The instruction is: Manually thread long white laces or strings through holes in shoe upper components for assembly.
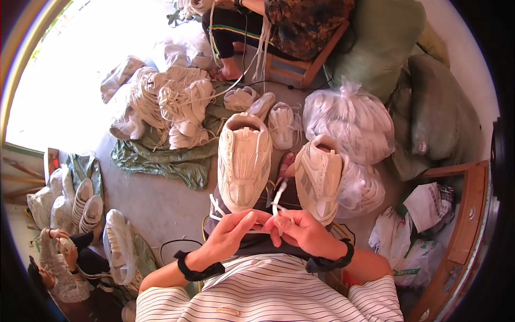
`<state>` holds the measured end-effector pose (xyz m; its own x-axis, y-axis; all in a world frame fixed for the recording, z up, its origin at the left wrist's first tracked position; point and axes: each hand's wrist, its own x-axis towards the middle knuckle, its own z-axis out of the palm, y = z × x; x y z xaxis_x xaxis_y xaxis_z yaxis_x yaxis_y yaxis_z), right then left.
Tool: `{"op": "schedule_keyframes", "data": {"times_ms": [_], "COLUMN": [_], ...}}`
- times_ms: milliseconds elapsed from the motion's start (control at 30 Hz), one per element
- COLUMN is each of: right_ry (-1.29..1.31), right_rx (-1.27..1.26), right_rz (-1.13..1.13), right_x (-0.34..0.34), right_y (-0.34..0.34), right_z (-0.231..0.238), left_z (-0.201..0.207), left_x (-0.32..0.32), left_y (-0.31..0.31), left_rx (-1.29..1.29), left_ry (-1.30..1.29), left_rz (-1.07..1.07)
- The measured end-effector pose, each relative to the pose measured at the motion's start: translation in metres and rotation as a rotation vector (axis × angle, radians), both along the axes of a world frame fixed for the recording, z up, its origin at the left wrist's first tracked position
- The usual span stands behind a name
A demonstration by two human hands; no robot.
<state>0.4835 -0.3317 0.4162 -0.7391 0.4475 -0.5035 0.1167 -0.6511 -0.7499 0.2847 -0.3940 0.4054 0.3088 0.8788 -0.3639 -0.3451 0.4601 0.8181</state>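
Observation:
A white shoelace point(277, 199) rises in a loop from between the fingers of my right hand point(307, 232), which pinches it above my lap. My left hand point(232, 229) meets it from the left, fingers closed and pointing at the right fingertips, with a pale stretch of lace running beneath them. Just beyond my left hand is a cream sneaker point(244, 161), toe toward me and without laces in its eyelets. A second cream sneaker point(317, 174) lies beyond my right hand, its eyelets also bare. More loose white lace hangs left of the first sneaker's toe.
Several sneakers point(281, 126) and a heap of shoe uppers and laces point(166, 96) lie ahead, partly on a green sheet point(166, 163). Bagged shoes point(351, 121) stand right, near green sacks point(375, 43). A seated person point(306, 24) is ahead; another point(67, 273) sits at left.

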Motion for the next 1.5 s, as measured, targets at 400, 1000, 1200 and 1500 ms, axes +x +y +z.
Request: {"op": "schedule_keyframes", "data": {"times_ms": [400,1000,1200,1500], "right_ry": [-0.047,-0.145,-0.178,-0.103], "right_rx": [0.251,0.363,0.271,0.151], "right_rz": [0.211,-0.278,-0.247,-0.248], "right_x": [-0.006,0.005,0.012,0.025], "right_y": [-0.026,-0.012,-0.006,0.003], "right_z": [-0.011,-0.035,-0.039,-0.045], "left_z": [-0.017,-0.019,-0.029,-0.036], "left_x": [-0.002,0.028,0.042,0.050], "left_y": [0.007,-0.003,-0.006,0.004], "left_rx": [-0.190,-0.050,-0.070,-0.085], "left_ry": [-0.218,0.261,0.302,0.104], "left_rz": [0.204,0.080,0.024,-0.014]}}
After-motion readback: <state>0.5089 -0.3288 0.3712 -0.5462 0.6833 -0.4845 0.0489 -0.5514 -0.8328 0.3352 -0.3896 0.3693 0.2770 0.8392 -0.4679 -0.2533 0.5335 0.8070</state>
